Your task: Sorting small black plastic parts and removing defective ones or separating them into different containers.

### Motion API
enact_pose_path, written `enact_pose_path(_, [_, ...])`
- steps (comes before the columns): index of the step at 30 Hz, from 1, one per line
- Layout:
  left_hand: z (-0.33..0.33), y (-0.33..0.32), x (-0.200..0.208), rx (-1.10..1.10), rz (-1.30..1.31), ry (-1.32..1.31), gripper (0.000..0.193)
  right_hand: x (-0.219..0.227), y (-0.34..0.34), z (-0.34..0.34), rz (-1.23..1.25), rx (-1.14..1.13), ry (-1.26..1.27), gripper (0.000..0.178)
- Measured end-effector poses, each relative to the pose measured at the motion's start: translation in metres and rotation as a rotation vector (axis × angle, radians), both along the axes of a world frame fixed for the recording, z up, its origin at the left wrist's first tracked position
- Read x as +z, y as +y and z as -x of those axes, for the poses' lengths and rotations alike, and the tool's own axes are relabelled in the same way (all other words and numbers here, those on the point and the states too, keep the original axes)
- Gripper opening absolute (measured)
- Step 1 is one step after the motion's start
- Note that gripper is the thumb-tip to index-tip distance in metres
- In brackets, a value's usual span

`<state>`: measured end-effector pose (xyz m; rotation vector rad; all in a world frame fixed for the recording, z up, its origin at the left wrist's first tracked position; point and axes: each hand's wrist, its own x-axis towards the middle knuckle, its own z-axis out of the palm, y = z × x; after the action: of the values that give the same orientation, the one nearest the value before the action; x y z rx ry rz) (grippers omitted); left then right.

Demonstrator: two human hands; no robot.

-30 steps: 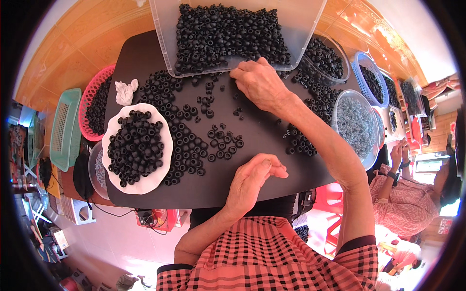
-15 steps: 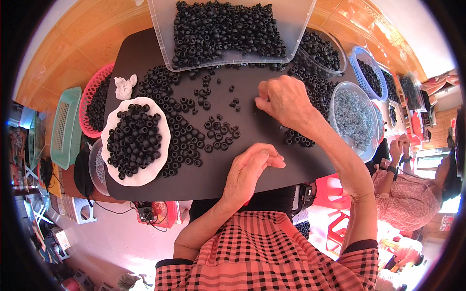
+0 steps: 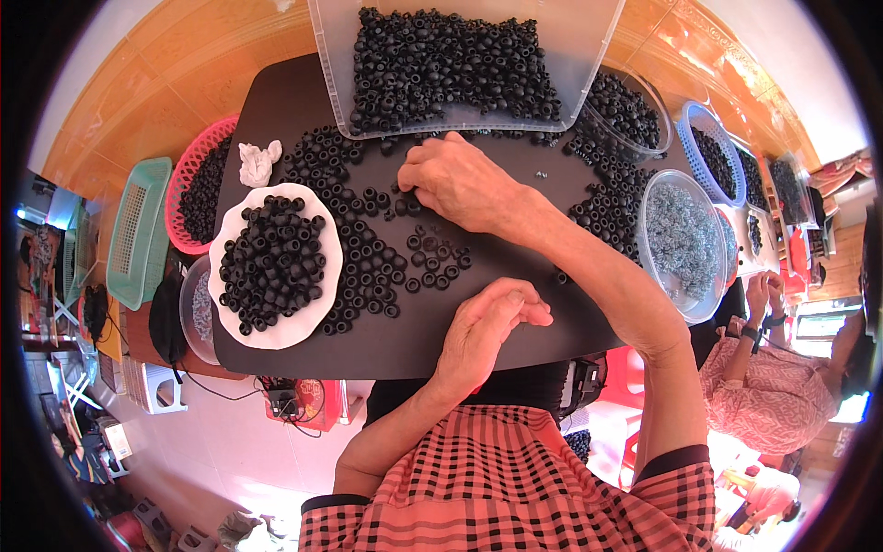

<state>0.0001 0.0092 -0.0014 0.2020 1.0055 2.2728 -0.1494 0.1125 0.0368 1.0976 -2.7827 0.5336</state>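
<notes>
My right hand (image 3: 460,187) reaches across the dark table (image 3: 515,248), its fingers bent down and drawn together. Its fingertips meet small loose black pieces (image 3: 403,204) left of the middle; whatever is between them is hidden. Nearer to me, my left hand (image 3: 486,329) hovers by the table's front edge, thumb against curled fingers, and I cannot see what they enclose. Black ring-like plastic caps (image 3: 366,267) spread in a heap to the left, with a smaller group of black rings (image 3: 437,260) between the hands. A white scalloped plate (image 3: 276,337) piled with such caps stands at the left.
A clear bin (image 3: 460,121) of black parts stands at the back. On the right are another black heap (image 3: 612,207), a clear bowl (image 3: 722,299) of pale coils and a blue basket (image 3: 688,115). Pink (image 3: 175,216) and green baskets (image 3: 138,235) stand left. Another person (image 3: 763,382) sits at right.
My right hand has moved left, from beside the right-hand heap to the loose black pieces. A few tiny pale bits now show near where it was. My left hand keeps its pose.
</notes>
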Motion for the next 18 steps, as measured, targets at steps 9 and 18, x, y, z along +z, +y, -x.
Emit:
enact_pose_path(9, [0.001,0.003,-0.001,0.071,-0.084,0.003,0.024,-0.007,0.041,-0.037,0.298,-0.134,-0.065,0.018])
enact_pose_path(18, [0.008,-0.006,-0.001,0.204,-0.118,0.002,0.023,0.019,0.054,-0.079,0.542,-0.179,-0.078,0.032])
